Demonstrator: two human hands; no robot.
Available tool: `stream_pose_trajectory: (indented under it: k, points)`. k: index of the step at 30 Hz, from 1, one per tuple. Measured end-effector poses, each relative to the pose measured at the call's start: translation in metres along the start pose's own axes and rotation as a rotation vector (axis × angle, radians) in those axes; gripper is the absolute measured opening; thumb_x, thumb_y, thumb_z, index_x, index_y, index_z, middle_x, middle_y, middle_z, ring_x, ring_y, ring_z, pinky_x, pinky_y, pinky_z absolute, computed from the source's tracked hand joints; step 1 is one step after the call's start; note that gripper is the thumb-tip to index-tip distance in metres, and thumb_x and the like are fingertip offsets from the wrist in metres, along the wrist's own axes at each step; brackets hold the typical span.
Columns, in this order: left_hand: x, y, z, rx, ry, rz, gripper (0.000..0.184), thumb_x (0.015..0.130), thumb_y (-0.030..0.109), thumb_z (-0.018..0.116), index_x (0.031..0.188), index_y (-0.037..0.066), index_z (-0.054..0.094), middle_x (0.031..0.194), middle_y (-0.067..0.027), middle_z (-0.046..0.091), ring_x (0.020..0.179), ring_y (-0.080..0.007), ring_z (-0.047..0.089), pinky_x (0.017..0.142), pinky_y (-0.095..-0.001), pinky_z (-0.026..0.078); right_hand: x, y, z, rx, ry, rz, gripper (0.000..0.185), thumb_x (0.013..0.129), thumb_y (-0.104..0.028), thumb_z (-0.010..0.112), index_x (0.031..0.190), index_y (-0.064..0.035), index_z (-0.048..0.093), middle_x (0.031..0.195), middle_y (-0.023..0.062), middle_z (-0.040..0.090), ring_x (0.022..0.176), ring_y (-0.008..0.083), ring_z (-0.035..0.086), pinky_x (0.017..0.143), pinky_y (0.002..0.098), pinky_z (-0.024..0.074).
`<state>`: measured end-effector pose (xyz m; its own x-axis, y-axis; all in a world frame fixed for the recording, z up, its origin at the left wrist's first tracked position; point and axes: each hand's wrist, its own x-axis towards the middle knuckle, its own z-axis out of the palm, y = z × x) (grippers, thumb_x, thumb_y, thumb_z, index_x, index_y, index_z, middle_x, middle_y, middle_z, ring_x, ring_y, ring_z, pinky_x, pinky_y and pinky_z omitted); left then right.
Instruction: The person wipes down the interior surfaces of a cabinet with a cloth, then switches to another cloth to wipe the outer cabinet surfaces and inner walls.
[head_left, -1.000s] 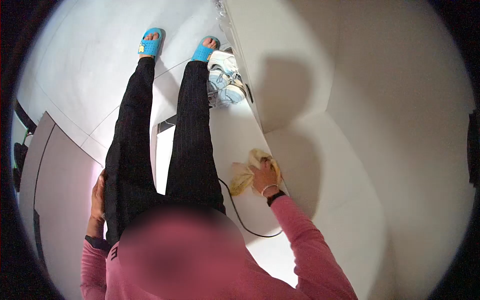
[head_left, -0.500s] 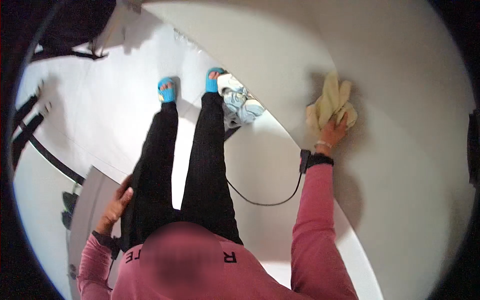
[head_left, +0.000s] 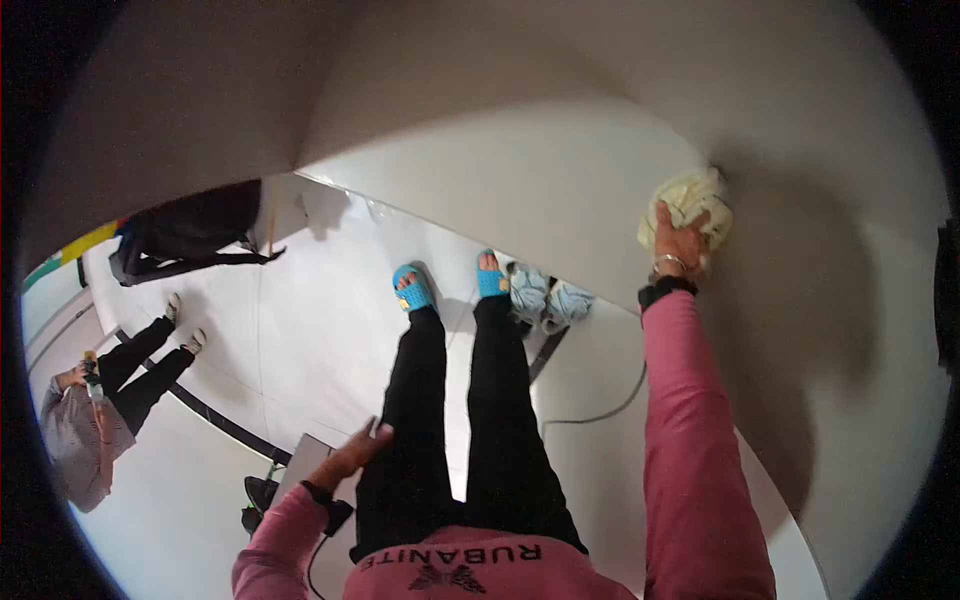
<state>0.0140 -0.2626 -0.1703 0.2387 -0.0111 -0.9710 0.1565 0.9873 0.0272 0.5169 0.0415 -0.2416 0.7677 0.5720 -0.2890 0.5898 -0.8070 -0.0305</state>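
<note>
A crumpled pale yellow cloth is pressed against the light wall panel at the upper right. My right hand is on it, fingers spread over its lower part and bunching it. A bracelet and a dark band show at that wrist. On the other side, my left hand is beside my left thigh, with its fingers extended and nothing seen in them; some of its fingers are partly hidden against the dark trousers.
Light blue and white shoes stand beside my right foot, near the panel's lower edge. A cable curves below my right forearm. Another person is at the far left, near a dark chair-like object.
The cloth and my right hand have gone from the low white surface up onto the wall. My view has tilted up, bringing the other person into sight. My left hand remains near my thigh.
</note>
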Motion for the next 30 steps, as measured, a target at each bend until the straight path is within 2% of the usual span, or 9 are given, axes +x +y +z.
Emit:
stream_pose_trajectory:
  k: [1,3,5,8,10,16,19,25,30]
  points:
    - [0.025,-0.02,-0.001,0.134,-0.058,0.16,0.097,0.078,0.049,0.063,0.136,-0.007,0.01,0.129,-0.024,0.041,0.112,-0.0311,0.048,0.095,-0.0362,0.039,0.004,0.0,0.004,0.023,0.009,-0.023,0.096,0.073,-0.065,0.053,0.141,-0.0098,0.016,0.133,0.0326,0.032,0.121,0.0477,0.035,0.094,0.0537,0.0358]
    - [0.024,-0.007,0.017,0.428,0.096,0.08,0.103,0.071,0.053,0.069,0.133,-0.008,0.014,0.126,-0.0266,0.043,0.114,-0.0328,0.047,0.096,-0.0378,0.038,0.008,-0.017,0.013,0.011,0.07,0.057,0.094,0.073,-0.066,0.051,0.14,-0.0093,0.02,0.133,0.0305,0.034,0.121,0.0467,0.036,0.092,0.053,0.0378]
    - [0.036,-0.011,0.021,0.334,0.152,-0.022,0.108,0.066,0.057,0.071,0.132,-0.008,0.015,0.124,-0.0281,0.044,0.117,-0.0341,0.045,0.097,-0.0395,0.037,0.013,-0.035,0.015,-0.073,0.2,0.212,0.09,0.074,-0.069,0.046,0.138,-0.0082,0.027,0.133,0.0262,0.038,0.12,0.0446,0.038,0.088,0.0516,0.0418]
    - [0.041,-0.016,0.023,0.436,0.182,-0.003,0.11,0.064,0.054,0.073,0.13,-0.01,0.013,0.124,-0.03,0.043,0.117,-0.0361,0.044,0.098,-0.0397,0.037,0.035,-0.076,-0.001,0.142,-0.093,0.308,0.09,0.075,-0.07,0.041,0.137,-0.006,0.03,0.123,0.0236,0.047,0.113,0.0408,0.045,0.093,0.0503,0.0372]
    - [0.049,-0.045,0.016,0.369,0.166,-0.02,0.107,0.065,0.052,0.073,0.13,-0.01,0.014,0.124,-0.0302,0.042,0.117,-0.0364,0.044,0.098,-0.0397,0.037,0.04,-0.104,0.021,0.026,0.248,0.072,0.092,0.074,-0.072,0.04,0.136,-0.0047,0.032,0.121,0.0255,0.047,0.115,0.0417,0.044,0.094,0.0524,0.0348]
    - [0.049,-0.046,0.004,0.406,0.108,-0.041,0.104,0.068,0.049,0.072,0.13,-0.011,0.013,0.124,-0.0299,0.042,0.118,-0.0363,0.043,0.098,-0.0389,0.036,-0.003,-0.156,0.051,-0.065,0.294,-0.046,0.084,0.071,-0.068,0.049,0.133,-0.0121,0.038,0.125,0.0275,0.043,0.117,0.0439,0.04,0.094,0.0555,0.0309]
    - [0.042,-0.035,-0.001,0.483,0.089,-0.084,0.099,0.071,0.048,0.071,0.129,-0.009,0.015,0.125,-0.0272,0.042,0.118,-0.0327,0.043,0.099,-0.0386,0.036,-0.064,-0.185,0.097,-0.035,0.646,-0.584,0.075,0.064,-0.06,0.061,0.124,-0.0177,0.052,0.121,0.0242,0.044,0.115,0.0388,0.04,0.09,0.0535,0.0313]
    - [0.034,-0.006,-0.014,0.657,0.028,-0.141,0.103,0.071,0.056,0.065,0.131,-0.011,0.014,0.126,-0.0313,0.041,0.121,-0.0369,0.041,0.099,-0.0388,0.035,-0.215,-0.169,0.103,0.22,0.042,-0.99,0.069,0.064,-0.035,0.07,0.127,-0.0217,0.047,0.127,0.0215,0.04,0.123,0.0394,0.032,0.093,0.0528,0.0284]
    - [0.046,-0.051,-0.041,0.417,0.084,-0.001,0.089,0.085,0.059,0.041,0.136,-0.008,0.011,0.13,-0.0317,0.037,0.124,-0.0398,0.036,0.102,-0.0396,0.03,-0.19,-0.049,0.076,0.376,0.085,-0.846,0.075,0.064,-0.031,0.073,0.132,-0.0256,0.042,0.133,0.0174,0.038,0.124,0.0402,0.032,0.099,0.0503,0.03]
